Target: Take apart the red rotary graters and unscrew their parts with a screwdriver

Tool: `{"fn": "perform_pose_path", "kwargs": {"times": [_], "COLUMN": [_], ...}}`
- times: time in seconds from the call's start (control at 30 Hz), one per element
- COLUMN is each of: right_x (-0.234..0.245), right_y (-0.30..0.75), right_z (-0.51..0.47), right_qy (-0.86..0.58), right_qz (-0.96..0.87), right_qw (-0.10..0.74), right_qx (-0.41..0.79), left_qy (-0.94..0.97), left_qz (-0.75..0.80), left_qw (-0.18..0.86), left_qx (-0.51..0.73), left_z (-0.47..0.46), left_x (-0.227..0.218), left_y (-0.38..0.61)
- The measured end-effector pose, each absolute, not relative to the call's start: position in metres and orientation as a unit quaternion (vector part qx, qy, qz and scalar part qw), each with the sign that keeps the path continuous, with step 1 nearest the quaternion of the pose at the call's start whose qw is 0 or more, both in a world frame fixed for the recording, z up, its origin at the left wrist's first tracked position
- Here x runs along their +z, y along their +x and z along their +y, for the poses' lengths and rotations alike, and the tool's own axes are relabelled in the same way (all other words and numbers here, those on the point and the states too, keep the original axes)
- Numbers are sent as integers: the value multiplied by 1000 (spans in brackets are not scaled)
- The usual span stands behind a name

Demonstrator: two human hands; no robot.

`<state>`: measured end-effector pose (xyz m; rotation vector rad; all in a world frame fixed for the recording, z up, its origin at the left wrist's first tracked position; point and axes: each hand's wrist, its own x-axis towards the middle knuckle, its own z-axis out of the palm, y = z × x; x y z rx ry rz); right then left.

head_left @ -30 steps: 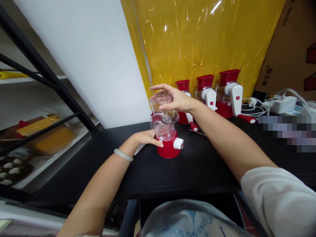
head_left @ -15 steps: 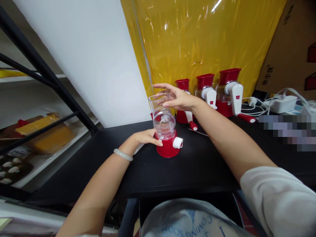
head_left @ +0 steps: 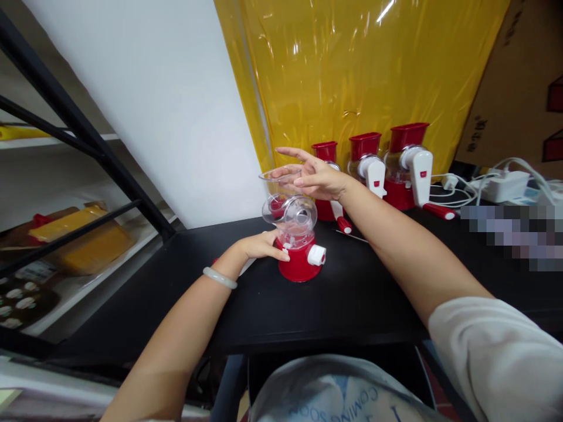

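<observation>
A red base [head_left: 299, 264] with a white knob [head_left: 316, 255] stands on the black table [head_left: 352, 293]. My left hand [head_left: 261, 245] is wrapped round the base's left side. A clear plastic housing [head_left: 288, 214] sits on top of the base, tilted to the left. My right hand [head_left: 317, 176] grips the housing's upper chute, thumb and lower fingers on it and the index finger stretched out.
Three assembled red and white units [head_left: 407, 167] stand in a row at the back against a yellow plastic sheet [head_left: 360, 70]. White cables and an adapter [head_left: 501, 184] lie at the right. A black metal rack [head_left: 79, 152] with shelves stands at the left.
My right hand has turned the clear housing on the base; it stood upright half a second ago and now leans left. My left hand has stayed on the base.
</observation>
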<state>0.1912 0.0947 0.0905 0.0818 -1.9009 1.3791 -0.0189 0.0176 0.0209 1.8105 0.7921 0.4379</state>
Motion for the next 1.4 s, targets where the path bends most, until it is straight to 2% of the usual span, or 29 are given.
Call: {"fn": "perform_pose_path", "kwargs": {"times": [0.27, 0.47, 0.67, 0.83, 1.0, 1.27, 1.4], "right_x": [94, 112, 130, 135, 131, 120, 119], "right_y": [196, 218, 249, 256, 246, 237, 238], "right_z": [93, 87, 88, 85, 79, 94, 100], "right_qy": [20, -18, 1, -59, -91, -36, -28], "right_qz": [-747, -747, -738, -751, -741, -745, -740], "right_qw": [405, 474, 567, 575, 557, 524, 524], "right_qx": [527, 465, 365, 319, 364, 411, 420], "left_qy": [745, 709, 703, 632, 564, 570, 573], "left_qz": [342, 352, 380, 471, 570, 604, 632], "left_qw": [537, 546, 425, 297, 273, 298, 257], "left_qx": [198, 276, 426, 539, 532, 470, 453], "left_z": [14, 6, 8, 23, 49, 67, 81], "left_x": [20, 23, 57, 80, 66, 45, 35], "left_y": [-20, -18, -53, -113, -156, -165, -158]}}
